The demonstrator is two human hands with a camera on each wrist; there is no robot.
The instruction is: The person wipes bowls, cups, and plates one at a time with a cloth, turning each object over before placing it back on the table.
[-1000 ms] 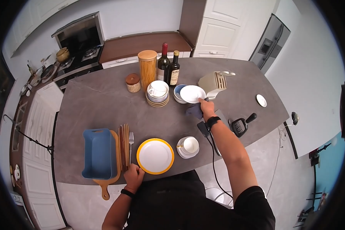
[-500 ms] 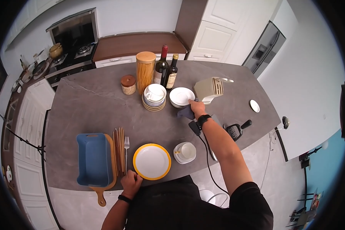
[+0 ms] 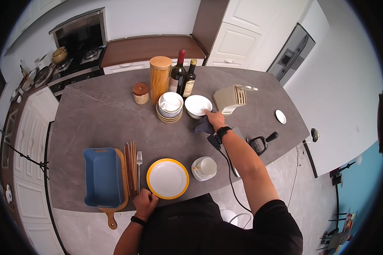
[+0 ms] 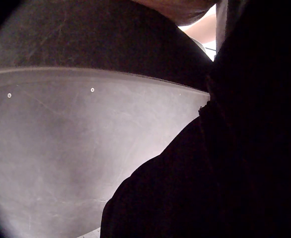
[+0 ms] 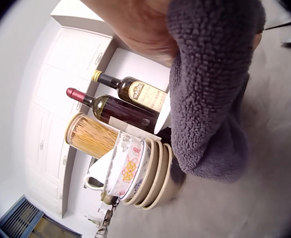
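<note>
My right hand [image 3: 215,119] grips a purple-grey cloth [image 5: 210,99], which hangs down below the fingers. Its fingers are at the near rim of a white bowl [image 3: 198,103], set on another bowl beside the stack of bowls and a cup [image 3: 170,108]. In the right wrist view the cloth covers most of the fingers, and only a sliver of white rim shows. My left hand [image 3: 144,203] rests at the counter's front edge, loosely curled and holding nothing, close to a yellow-rimmed plate [image 3: 167,178] and a fork [image 3: 139,163]. The left wrist view hides its fingers.
Behind the bowls stand a pasta canister [image 3: 159,80], a lidded jar [image 3: 141,94] and two bottles [image 3: 189,83]. A beige slotted block [image 3: 230,100] is right of them. Chopsticks [image 3: 131,168], a blue tray [image 3: 102,178] and a wooden board [image 3: 111,219] lie left; a cup [image 3: 207,166] sits near front.
The white bowl, held tilted in my right hand a second ago, has come down onto the bowl under it. The hand stays at its rim with the cloth. The left hand stays put.
</note>
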